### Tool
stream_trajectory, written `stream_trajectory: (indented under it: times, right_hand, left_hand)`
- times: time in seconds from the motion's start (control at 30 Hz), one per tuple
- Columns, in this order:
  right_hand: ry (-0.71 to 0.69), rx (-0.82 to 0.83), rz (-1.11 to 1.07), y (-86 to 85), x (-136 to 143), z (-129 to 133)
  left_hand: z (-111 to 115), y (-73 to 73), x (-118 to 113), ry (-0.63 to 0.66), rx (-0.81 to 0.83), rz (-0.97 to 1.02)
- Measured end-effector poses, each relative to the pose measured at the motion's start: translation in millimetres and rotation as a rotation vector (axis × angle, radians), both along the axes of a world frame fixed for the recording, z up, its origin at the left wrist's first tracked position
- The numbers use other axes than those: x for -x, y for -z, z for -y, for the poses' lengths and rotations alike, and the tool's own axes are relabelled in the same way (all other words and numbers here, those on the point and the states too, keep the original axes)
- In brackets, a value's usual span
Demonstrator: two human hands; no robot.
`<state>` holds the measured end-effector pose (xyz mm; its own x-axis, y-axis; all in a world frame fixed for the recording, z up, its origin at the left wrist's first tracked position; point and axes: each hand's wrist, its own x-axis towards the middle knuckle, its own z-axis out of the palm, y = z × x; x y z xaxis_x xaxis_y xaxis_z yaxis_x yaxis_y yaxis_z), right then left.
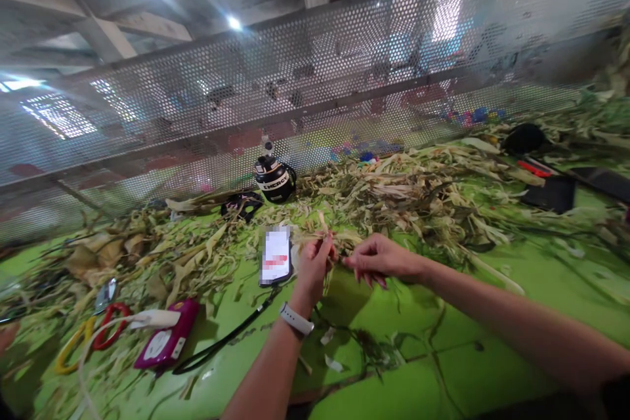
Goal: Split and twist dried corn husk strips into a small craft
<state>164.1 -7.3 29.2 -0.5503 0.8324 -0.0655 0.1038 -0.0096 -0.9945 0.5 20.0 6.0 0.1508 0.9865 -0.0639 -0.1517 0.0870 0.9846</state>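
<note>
Pale dried husk strips (323,222) stick up from the closed fingers of my left hand (315,262), which wears a white wristband (296,319). Just to its right, my right hand (377,259) has its thumb and index finger pressed together close to the strips; whatever they pinch is too small to make out. Both hands are over the green table (344,295). A phone (275,256) with a lit screen lies left of my left hand, a black strap (231,335) trailing from it.
Husk piles (408,190) spread along a perforated metal screen (315,79). A black jar-shaped bottle (274,178) stands before it. At the left lie a purple power bank (170,338), a cable and red-handled scissors (111,327). Another person's hand (7,336) shows at the left edge.
</note>
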Motion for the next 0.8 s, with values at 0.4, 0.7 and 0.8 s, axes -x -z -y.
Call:
stream_trajectory:
  times: [0.4,0.7,0.8]
  right_hand:
    - [0.466,-0.301,-0.095,14.5,2,-18]
    - [0.492,-0.134,-0.124,11.0,-1,-17]
    - [0.395,-0.112,-0.076,8.2,-2,-15]
  left_hand:
    - [8,3.8,-5,0.317,-0.108,-0.160]
    - [9,3.9,-1,0.329,-0.161,-0.214]
    - [10,4.5,-4,0.379,-0.159,-0.208]
